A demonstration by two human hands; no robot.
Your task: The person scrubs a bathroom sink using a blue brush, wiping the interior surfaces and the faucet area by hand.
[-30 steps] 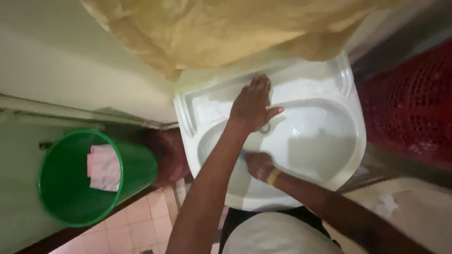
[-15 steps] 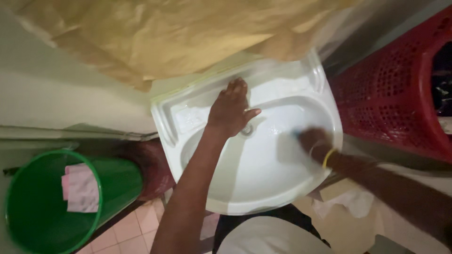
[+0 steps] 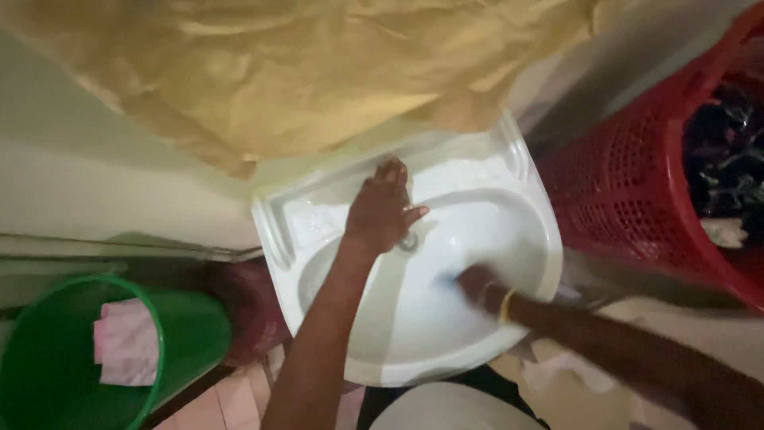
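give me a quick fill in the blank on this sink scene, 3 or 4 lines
1. The left hand rests flat on the back rim of the white ____.
2. The right hand is down inside the basin, with a ____ band at its wrist.
3. The bucket to the left of the sink is ____.
4. The perforated basket to the right is ____.

Missing words: sink; yellow; green; red
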